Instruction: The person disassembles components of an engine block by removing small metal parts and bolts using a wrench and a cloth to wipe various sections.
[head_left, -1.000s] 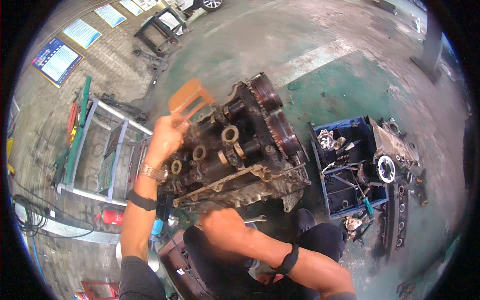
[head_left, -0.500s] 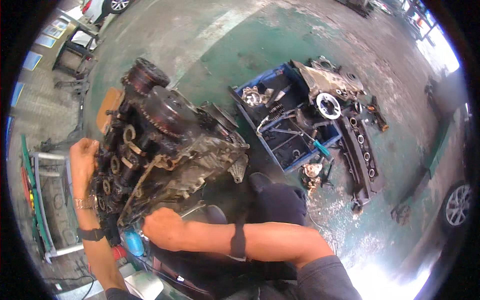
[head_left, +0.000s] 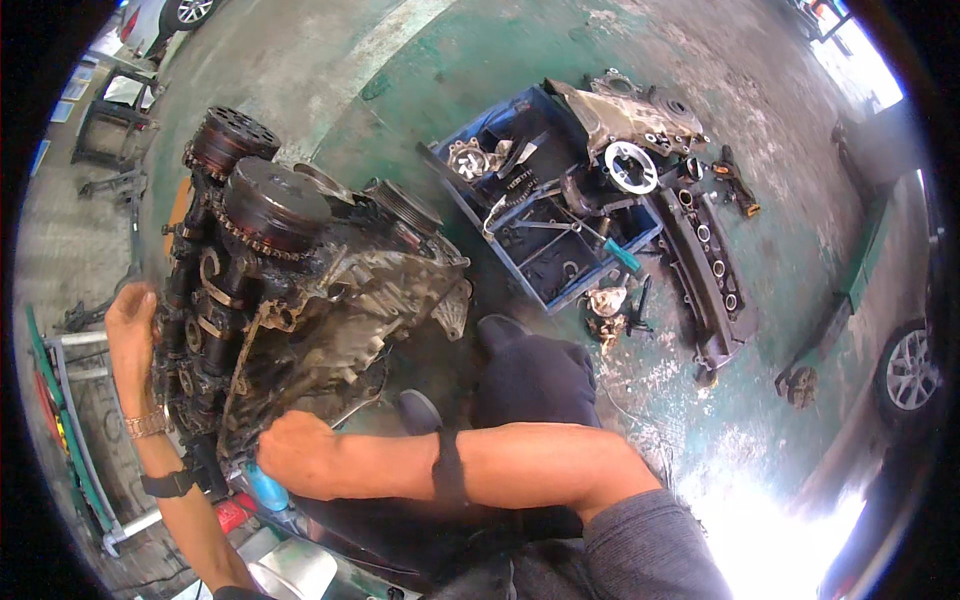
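Observation:
A greasy engine [head_left: 330,280] with dark pulley-like wheels and a toothed chain stands at the left in front of me. At its left side is my left hand [head_left: 131,318], its fingers curled in; anything inside them is hidden. My right hand [head_left: 297,440] is closed in a fist against the engine's near lower corner. From here I cannot make out what it grips. A blue bottle-like object [head_left: 268,487] sits just below that hand.
Right of the engine, a blue crate [head_left: 525,280] holds metal parts and a teal-handled tool [head_left: 622,254]. A large metal cover [head_left: 630,120] leans on it. A long dark cover [head_left: 708,275] lies beside it. A metal frame [head_left: 80,430] stands at the left; a car wheel [head_left: 908,375] is far right.
The view has shifted, so the engine and crate sit further left and the crate higher. Both hands stay by the engine, the left one slightly further from its side.

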